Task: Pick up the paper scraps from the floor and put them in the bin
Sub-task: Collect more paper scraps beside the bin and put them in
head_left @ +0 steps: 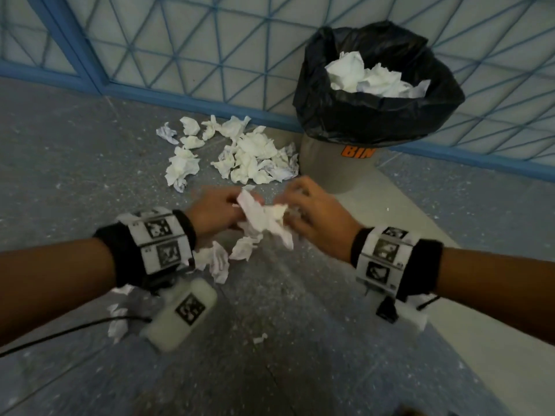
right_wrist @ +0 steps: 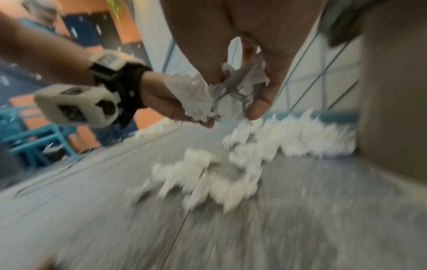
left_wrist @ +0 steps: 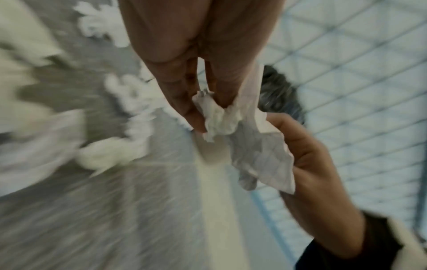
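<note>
Both our hands meet over the floor, sharing a wad of crumpled paper.

Our left hand (head_left: pixel 214 210) pinches the held paper (head_left: pixel 264 219) between thumb and fingers, and our right hand (head_left: pixel 315 214) has its grip curled round the other side of the same wad. More paper scraps (head_left: pixel 252 154) lie heaped on the grey floor (head_left: pixel 300 340) beside the bin (head_left: pixel 336 169), whose black liner (head_left: pixel 375 115) already holds white paper. A few loose scraps (head_left: pixel 220 259) lie under our wrists.
</note>
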A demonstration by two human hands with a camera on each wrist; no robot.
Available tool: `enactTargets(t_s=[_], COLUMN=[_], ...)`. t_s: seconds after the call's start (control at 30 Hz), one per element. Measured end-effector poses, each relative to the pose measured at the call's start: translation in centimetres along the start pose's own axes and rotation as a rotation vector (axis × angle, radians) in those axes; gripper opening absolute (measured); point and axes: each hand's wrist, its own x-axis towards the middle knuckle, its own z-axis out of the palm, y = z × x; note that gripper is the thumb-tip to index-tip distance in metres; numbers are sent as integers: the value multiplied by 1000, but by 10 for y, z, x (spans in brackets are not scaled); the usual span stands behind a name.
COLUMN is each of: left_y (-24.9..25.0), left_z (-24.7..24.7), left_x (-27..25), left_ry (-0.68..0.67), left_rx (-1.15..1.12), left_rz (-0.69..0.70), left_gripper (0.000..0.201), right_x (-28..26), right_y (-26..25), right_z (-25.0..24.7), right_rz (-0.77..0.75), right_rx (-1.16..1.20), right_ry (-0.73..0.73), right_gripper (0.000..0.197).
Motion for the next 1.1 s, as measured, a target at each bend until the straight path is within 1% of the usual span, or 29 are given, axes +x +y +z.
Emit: enactTargets(t_s=[0.07, 0.13, 0.23, 0.3, 0.33, 0.37, 0.43, 0.47, 0.5, 0.53, 0.6, 0.63, 0.7, 0.77, 0.8, 0.87, 0.9, 0.97, 1.03, 1.1], left_y=[48, 100, 173, 209, 223, 232, 242, 243, 243, 241, 234, 232, 229, 227, 225, 220, 218, 214, 214, 213], left_z=[-4, -2, 6, 16, 22, 28, 42, 48, 56, 62, 73, 75, 75, 70, 66, 63, 64, 65, 67, 69], left_x=[18, 33, 64, 82, 89, 96, 106, 111, 115, 118, 123, 126, 127, 124, 124, 124, 124, 130, 141, 154], left_ry=[21, 85, 225, 346, 422, 496, 592, 593, 566, 511, 388, 359, 360, 392, 397, 353, 291, 166, 109, 89], left_rx=[-107, -157, -171, -74, 33, 169, 432, 519, 583, 620, 636, 626, 625, 642, 646, 729, 818, 987, 1094, 1180], left_rz=[114, 251, 381, 444, 457, 454, 443, 425, 400, 375, 360, 367, 429, 553, 616, 691, 674, 547, 456, 392], left_gripper=[25, 26, 26, 13, 16, 23, 29, 31, 33, 35, 37, 39, 46, 46, 44, 39, 39, 38, 37, 40], right_x=[22, 38, 59, 72, 80, 85, 93, 97, 97, 97, 95, 93, 90, 87, 86, 86, 87, 91, 96, 101], right_y=[5, 10, 23, 39, 48, 54, 71, 80, 84, 89, 93, 95, 98, 99, 100, 102, 104, 106, 107, 107], right_z=[-48, -95, -157, -185, -192, -197, -200, -200, -200, -199, -199, -200, -206, -210, -211, -206, -202, -193, -183, -173], right_rz=[20, 45, 105, 191, 240, 292, 380, 433, 475, 486, 459, 429, 362, 274, 225, 190, 222, 324, 395, 453], right_rx=[7, -13, -92, -145, -153, -160, -163, -147, -125, -108, -59, -31, 5, -39, -71, -159, -196, -251, -308, -372], right_ry=[182, 356, 522, 542, 532, 501, 441, 407, 362, 312, 240, 238, 277, 298, 260, 85, -25, -184, -233, -207], right_gripper=[33, 40, 37, 39, 46, 54, 63, 60, 51, 44, 46, 47, 47, 48, 45, 36, 33, 34, 38, 42])
